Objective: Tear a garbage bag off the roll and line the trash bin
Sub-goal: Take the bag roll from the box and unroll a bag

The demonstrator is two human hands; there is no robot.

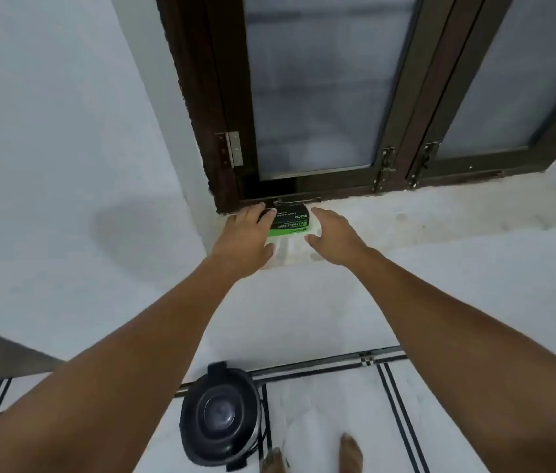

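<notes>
Left hand (pixel 247 233) fingers laid on garbage bag roll (pixel 291 220), grip unclear | right hand (pixel 333 233) spread beside it | windowsill (pixel 440 216) | trash bin (pixel 220 414) down below

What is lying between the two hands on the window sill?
In the head view, the green and black garbage bag pack lies between the left hand and right hand, on the sill.

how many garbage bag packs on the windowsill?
1. The garbage bag pack lies on the windowsill against the window frame, between both hands; the left hand covers its left end.
</notes>
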